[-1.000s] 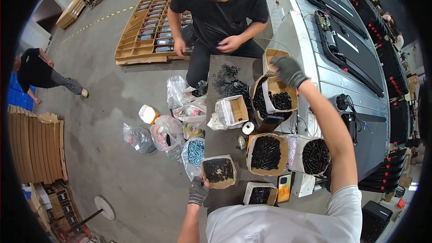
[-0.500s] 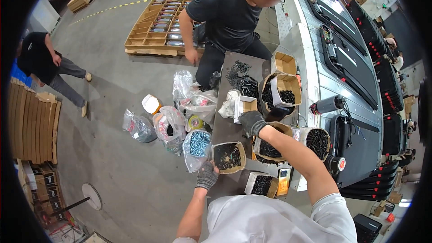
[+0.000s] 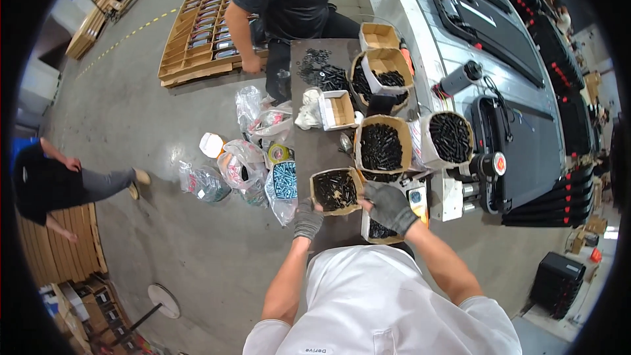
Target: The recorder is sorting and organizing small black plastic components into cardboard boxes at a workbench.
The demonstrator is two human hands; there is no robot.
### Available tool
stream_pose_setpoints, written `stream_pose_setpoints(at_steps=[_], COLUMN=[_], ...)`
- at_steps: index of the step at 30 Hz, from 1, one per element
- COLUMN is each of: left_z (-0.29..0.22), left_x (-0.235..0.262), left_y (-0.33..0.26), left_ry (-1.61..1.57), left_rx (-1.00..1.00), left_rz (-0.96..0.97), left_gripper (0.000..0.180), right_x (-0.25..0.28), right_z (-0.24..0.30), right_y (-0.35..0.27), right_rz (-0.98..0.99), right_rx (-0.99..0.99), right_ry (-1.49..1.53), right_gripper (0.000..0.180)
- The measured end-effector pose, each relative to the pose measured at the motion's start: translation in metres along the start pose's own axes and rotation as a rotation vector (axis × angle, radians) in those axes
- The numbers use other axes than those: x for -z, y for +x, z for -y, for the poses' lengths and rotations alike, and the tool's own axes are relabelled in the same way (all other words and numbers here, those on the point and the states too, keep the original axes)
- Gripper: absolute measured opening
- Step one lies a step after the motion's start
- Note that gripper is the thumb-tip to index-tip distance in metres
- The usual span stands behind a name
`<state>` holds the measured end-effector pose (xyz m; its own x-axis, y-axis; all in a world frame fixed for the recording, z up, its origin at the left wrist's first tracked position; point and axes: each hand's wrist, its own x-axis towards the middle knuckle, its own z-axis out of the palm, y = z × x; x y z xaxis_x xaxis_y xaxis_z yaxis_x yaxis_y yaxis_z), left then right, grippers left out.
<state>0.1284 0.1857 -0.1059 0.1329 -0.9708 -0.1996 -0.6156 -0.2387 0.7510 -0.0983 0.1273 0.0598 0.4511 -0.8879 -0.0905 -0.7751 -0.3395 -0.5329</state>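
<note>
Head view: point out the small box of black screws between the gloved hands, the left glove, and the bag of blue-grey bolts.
small box of black screws [image 3: 335,190], head view, on the screws inside.
left glove [image 3: 307,218], head view, back of hand.
bag of blue-grey bolts [image 3: 284,180], head view, on the bolts.

Factory or assembly workshop floor. Bare grey concrete floor [image 3: 151,112] is showing a yellow dashed line [image 3: 125,36]. A wooden pallet [image 3: 204,33] is sitting loaded with rows of parts; stacked cardboard sheets [image 3: 62,250] are lying at the left. A narrow dark surface [image 3: 315,151] is carrying open cardboard boxes [image 3: 382,146] full of black screws, with plastic bags of hardware [image 3: 263,158] lying on the floor beside it. A long line of grey and black machine frames [image 3: 499,59] is running along the right. Other workers are standing and bending nearby.
</note>
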Motion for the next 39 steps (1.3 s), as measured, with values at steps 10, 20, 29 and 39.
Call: stream_pose_setpoints(at_steps=[10,20,29,39], left_z=[-0.045,-0.083,-0.063,-0.063], left_x=[0.018,-0.045,-0.006,-0.035], left_y=[-0.002,0.039,0.06,0.047], left_ry=[0.381,0.491,0.667,0.456], left_rx=[-0.148,-0.39,-0.406,-0.213], left_rz=[-0.229,0.153,0.53,0.478], left_gripper=[0.034,0.027,0.021,0.029], right_x=[-0.1,-0.105,-0.077,-0.12], right_z=[-0.129,-0.132,-0.045,-0.074], right_y=[-0.168,-0.123,-0.119,-0.051], right_rz=[-0.139,-0.345,-0.235,0.106], right_rx=[-0.643,-0.611,-0.389,-0.462], right_ry=[0.195,0.238,0.159,-0.119], right_gripper=[0.045,0.042,0.041,0.057])
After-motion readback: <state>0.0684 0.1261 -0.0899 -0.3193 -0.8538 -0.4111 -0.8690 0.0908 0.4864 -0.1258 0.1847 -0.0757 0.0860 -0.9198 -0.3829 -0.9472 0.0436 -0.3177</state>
